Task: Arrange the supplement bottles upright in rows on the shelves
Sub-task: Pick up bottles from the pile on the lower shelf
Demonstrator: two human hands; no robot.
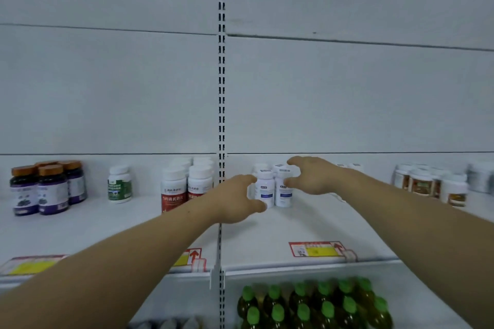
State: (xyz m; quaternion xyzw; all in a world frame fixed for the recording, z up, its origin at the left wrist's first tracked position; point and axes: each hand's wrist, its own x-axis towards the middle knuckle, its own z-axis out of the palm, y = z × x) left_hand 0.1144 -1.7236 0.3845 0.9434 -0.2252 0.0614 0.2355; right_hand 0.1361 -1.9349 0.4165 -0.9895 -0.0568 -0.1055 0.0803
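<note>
Two white supplement bottles with blue labels stand upright side by side on the white shelf [307,224], just right of the slotted upright. The left white bottle [265,189] has my left hand [235,200] curled round its left side, thumb across its base. My right hand [310,176] curves round the right white bottle [282,192], fingers over the cap and thumb at its side. More white bottles [260,167] stand behind the pair, partly hidden.
On the same shelf stand purple-labelled bottles [50,189], one green-labelled bottle [119,184], red-labelled bottles [173,189] and brown-labelled jars [422,181]. Price tags [315,248] line the front edge. Green-capped oil bottles [312,304] fill the shelf below.
</note>
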